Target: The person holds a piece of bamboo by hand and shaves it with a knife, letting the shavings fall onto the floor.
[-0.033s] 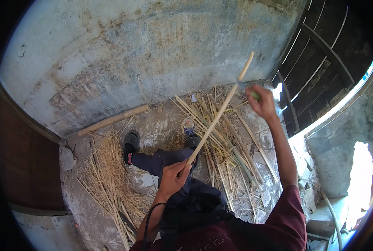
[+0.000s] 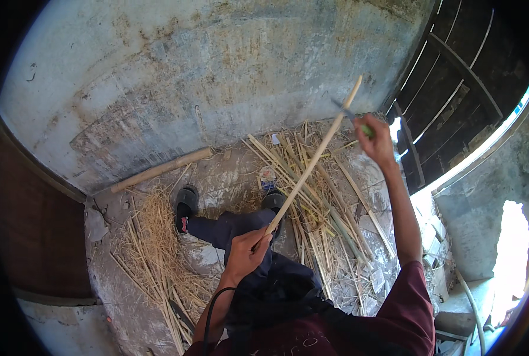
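Note:
A long pale strip of wood or bamboo slants from my lap up to the right. My left hand is closed round its lower end. My right hand grips a knife with a green handle, near the strip's upper end. The knife's blade lies across the strip there, pointing up and to the left; whether it touches the strip I cannot tell. Below the strip, a pile of split sticks and canes covers the floor by my right foot.
Fine shavings and thin sticks heap up left of my feet. A thick pale pole lies along the stained wall. Dark slatted boards stand at the right. My shoe rests between the heaps.
My right hand and the knife have shifted slightly up along the strip, and the blade shows more fully. My left hand stays in place.

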Demonstrator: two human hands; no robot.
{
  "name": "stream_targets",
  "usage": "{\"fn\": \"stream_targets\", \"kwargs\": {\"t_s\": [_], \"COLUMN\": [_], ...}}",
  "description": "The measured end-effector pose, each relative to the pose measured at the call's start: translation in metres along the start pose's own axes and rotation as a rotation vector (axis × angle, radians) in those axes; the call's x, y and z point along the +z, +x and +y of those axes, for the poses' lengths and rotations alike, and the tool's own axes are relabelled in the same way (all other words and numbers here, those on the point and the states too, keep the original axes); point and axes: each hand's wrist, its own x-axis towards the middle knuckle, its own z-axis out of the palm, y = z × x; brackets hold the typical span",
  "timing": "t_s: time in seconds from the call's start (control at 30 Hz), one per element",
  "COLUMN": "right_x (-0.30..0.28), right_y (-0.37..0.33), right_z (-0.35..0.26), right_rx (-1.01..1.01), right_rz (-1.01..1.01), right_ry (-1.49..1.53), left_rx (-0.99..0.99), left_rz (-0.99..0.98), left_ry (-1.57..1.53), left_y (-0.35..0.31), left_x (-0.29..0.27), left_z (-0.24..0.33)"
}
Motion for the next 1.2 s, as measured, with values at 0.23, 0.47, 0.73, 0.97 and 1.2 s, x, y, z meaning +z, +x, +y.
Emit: {"fn": "stream_targets", "kwargs": {"t_s": [0.23,0.47,0.73,0.97,1.2], "right_x": [-0.031,-0.059,0.02,0.052,0.039], "right_y": [0.022,-0.002,-0.103,-0.183,-0.122], "right_z": [0.049,0.154,0.101,0.083,-0.039], "right_rx": [0.08,0.435,0.825,0.666,0.437], "right_rz": [0.144,0.199,-0.693,-0.555,-0.399], "right_ry": [-0.152,-0.185,0.26,0.009,-0.192], "left_rx": [0.024,0.074,-0.235,-0.342,-0.224], "left_rz": [-0.076,-0.035,-0.092,-0.193,-0.198], "left_ry": [0.036,0.034,-0.261,-0.341,-0.164], "left_y": [0.001,-0.003,0.002,0.011,0.01], "left_x": [0.0,-0.003,-0.014,-0.009,-0.003], "left_z": [0.001,-0.003,-0.002,0.006,0.004]}}
